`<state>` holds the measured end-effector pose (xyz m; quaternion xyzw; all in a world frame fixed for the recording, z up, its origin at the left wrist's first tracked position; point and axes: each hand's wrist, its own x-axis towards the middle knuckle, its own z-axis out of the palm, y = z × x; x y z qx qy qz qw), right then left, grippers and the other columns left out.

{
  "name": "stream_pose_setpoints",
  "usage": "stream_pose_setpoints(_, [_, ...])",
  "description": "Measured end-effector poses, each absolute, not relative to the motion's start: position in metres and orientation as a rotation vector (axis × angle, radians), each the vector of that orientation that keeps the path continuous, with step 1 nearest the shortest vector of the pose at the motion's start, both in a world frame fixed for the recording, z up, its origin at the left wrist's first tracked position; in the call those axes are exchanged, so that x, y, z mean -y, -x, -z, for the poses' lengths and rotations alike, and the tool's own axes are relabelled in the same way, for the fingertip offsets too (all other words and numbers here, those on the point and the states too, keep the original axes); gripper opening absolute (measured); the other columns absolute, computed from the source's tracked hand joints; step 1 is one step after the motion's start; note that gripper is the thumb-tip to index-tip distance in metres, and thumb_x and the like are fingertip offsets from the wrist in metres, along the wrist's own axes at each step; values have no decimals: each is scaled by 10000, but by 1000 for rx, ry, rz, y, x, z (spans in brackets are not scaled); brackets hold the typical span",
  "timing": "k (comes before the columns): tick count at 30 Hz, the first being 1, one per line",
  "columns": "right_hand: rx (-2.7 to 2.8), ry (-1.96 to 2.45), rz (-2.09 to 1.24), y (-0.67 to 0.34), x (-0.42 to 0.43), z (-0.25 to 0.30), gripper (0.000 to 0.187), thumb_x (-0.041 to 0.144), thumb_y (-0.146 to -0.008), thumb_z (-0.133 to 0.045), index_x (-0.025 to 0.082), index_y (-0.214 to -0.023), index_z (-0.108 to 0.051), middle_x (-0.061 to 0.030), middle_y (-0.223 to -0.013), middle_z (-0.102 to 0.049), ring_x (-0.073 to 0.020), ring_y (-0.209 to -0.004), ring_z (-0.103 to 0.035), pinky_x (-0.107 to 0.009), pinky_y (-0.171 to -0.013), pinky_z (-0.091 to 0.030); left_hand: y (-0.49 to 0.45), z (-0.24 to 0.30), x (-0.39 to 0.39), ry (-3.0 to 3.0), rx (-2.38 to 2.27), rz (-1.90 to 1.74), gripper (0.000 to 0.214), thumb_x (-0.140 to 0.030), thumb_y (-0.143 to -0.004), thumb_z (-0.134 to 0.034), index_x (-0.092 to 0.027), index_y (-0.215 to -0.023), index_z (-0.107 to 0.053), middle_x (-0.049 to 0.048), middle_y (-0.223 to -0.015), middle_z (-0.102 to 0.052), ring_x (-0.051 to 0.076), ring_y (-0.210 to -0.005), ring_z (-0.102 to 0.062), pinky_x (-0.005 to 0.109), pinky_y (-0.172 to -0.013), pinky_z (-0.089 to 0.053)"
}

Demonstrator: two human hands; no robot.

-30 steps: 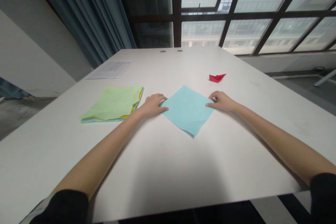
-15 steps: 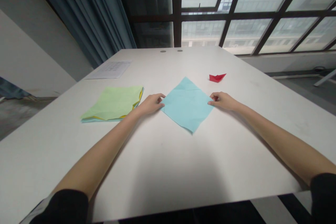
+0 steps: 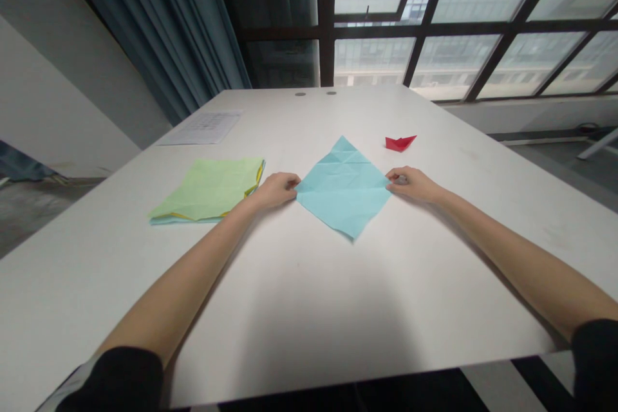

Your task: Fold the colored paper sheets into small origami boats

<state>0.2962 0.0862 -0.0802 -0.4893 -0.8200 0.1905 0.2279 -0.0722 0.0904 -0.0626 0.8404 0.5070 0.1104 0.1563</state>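
A light blue square sheet of paper (image 3: 345, 190) lies turned like a diamond in front of me, with crease lines across its middle and upper part. Its left corner is pinched by my left hand (image 3: 279, 189), fingers closed. At the opposite corner my right hand (image 3: 412, 184) grips the paper between thumb and fingers. The lower corner of the sheet curls up slightly from the table. Beyond my right hand sits a small red folded paper boat (image 3: 400, 143).
A stack of green, yellow and blue paper sheets (image 3: 210, 190) lies beside my left forearm. Farther back on the white table (image 3: 347, 322) is a printed sheet (image 3: 203, 127). Two round grommets, a blue curtain (image 3: 164, 19) and windows are at the far end.
The blue paper has shifted slightly away from me, its top and bottom corners a little higher in view. Creases in its upper part now show more clearly. Both hands keep hold of the side corners.
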Motion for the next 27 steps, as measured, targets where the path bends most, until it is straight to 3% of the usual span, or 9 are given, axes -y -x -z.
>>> stream_pose_setpoints(10, [2317,1223,-485,-298,-90,81,191,232,-685,-505,214,-752,-683,-38,-785,-691,-205,-771,-608,-343,-757,-462,74,63,-93,-2506,-1485,-307,260,-193,-687,-464,-192,-826,-685,38,-832,-689,191,-836,-600,310,-779,-429])
stream_pose_setpoints(18, [2482,1115,-322,-298,-91,80,338,95,-633,-427,220,-785,-701,-40,-826,-695,-212,-800,-604,-401,-851,-426,73,62,-92,-2612,-1523,-239,299,-163,-698,-452,-227,-839,-708,44,-861,-696,229,-918,-580,429,-895,-387])
stream_pose_setpoints(22, [2517,1090,-160,-291,-91,79,345,76,-695,-405,200,-831,-697,-64,-875,-677,-225,-847,-590,-416,-851,-417,64,58,-87,-2661,-1522,-275,319,-168,-750,-414,-204,-870,-708,68,-922,-686,245,-965,-566,446,-916,-373])
stream_pose_setpoints(27, [2504,993,-154,-267,-80,73,269,164,-821,-433,183,-949,-668,-86,-949,-667,-235,-917,-580,-412,-866,-417,32,56,-71,-2702,-1272,-398,382,-312,-893,-337,-185,-1108,-626,77,-1138,-630,233,-1089,-524,391,-959,-372])
